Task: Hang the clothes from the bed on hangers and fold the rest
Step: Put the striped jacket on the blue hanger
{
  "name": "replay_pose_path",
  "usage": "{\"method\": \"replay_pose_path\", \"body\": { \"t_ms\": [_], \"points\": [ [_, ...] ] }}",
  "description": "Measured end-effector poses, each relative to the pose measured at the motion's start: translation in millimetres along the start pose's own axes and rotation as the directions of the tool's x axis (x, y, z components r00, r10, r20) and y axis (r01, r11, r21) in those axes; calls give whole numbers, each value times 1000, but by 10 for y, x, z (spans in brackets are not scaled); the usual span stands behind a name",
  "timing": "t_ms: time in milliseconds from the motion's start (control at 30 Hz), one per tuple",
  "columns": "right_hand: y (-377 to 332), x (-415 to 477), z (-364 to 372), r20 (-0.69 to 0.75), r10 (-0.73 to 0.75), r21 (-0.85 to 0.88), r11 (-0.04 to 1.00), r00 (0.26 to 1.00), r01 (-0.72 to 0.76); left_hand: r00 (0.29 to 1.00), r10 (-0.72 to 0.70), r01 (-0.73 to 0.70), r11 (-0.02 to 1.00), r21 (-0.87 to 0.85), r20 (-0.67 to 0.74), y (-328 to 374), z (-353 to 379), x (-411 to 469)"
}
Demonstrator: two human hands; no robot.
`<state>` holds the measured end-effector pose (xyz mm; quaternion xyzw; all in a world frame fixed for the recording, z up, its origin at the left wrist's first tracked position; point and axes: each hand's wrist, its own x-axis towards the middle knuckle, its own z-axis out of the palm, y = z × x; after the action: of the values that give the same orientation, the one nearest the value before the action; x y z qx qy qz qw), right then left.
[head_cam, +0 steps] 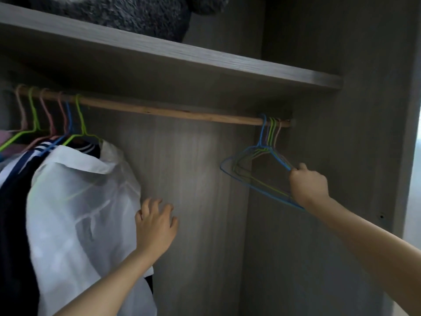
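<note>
Inside a grey wardrobe a wooden rail [159, 110] runs from left to right. Several empty wire hangers [255, 156], blue, green and pink, hang bunched at the rail's right end. My right hand [307, 185] grips the right shoulder of the front blue hanger. My left hand [155, 226] is held up with relaxed, spread fingers beside a hanging white shirt [79, 213], holding nothing. The white shirt hangs on a green hanger [79, 124] at the left of the rail.
Dark and striped clothes [18, 201] hang on pink, green and blue hangers left of the white shirt. A shelf [205, 55] above the rail holds a dark fluffy item [127, 12]. The wardrobe's side panel [364, 133] stands at the right. The rail's middle stretch is bare.
</note>
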<state>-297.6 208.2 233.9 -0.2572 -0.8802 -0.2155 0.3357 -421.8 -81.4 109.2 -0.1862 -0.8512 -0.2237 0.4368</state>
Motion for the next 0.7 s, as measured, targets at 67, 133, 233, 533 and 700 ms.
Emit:
{"method": "replay_pose_path", "body": {
  "t_ms": [67, 133, 233, 533, 700],
  "points": [
    [-36, 23, 10, -43, 15, 23, 1000, 999, -14, 1000, -28, 28, 999, -25, 6, 35, 39, -9],
    [-65, 55, -19, -100, 2, 36, 999, 995, 2, 998, -62, 62, 998, -34, 0, 85, 77, -8],
    [-60, 92, -38, -119, -69, 50, 996, 991, 75, 995, -98, 99, 995, -31, 22, 172, 118, -4],
    [127, -421, -86, -515, -386, -34, 901, 765, 432, 991, 38, -38, 999, 1, -127, 321, 167, -80],
    [495, -1044, 99, -583, -384, 68, 855, 716, 514, 971, 193, -190, 981, 34, -142, 144, 276, -133]
  ]
}}
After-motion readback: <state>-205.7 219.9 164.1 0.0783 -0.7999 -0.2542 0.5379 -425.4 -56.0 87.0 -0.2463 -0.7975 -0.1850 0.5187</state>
